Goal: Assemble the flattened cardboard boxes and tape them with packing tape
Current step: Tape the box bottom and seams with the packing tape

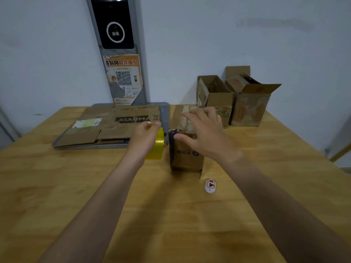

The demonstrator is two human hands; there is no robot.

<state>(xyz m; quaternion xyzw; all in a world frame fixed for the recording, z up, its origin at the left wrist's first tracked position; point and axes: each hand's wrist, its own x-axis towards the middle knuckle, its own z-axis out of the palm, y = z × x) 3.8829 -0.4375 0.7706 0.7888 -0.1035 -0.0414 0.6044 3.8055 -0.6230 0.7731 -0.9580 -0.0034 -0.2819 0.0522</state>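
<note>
While the left hand (146,134) holds the yellow roll of tape (159,147), the right hand (204,133) reaches over the small brown box (187,156) in the middle of the frame. The left hand's fingers are curled round the roll, and the thumb and a finger pinch together at its top. The roll stands on its edge just left of the box. The right hand's fingers are spread wide and hold nothing. Its thumb touches the top of the box.

The small brown box stands upright on the wooden table (76,196). It has blue print on its front and a dark strip down its left edge. It looks worn.

Left of the middle, flat cardboard (117,123) with black letters and a white label lies on a grey tray (164,114). More flat card lies behind the right hand, partly hidden.

At the upper right, two open boxes (214,95) stand side by side near the wall, flaps up. Both look old and creased.

A white tag (210,185) with a red and black mark lies on the table just below the small box.

At the top left, a torn orange poster (123,78) hangs under a black device (112,21).
</note>
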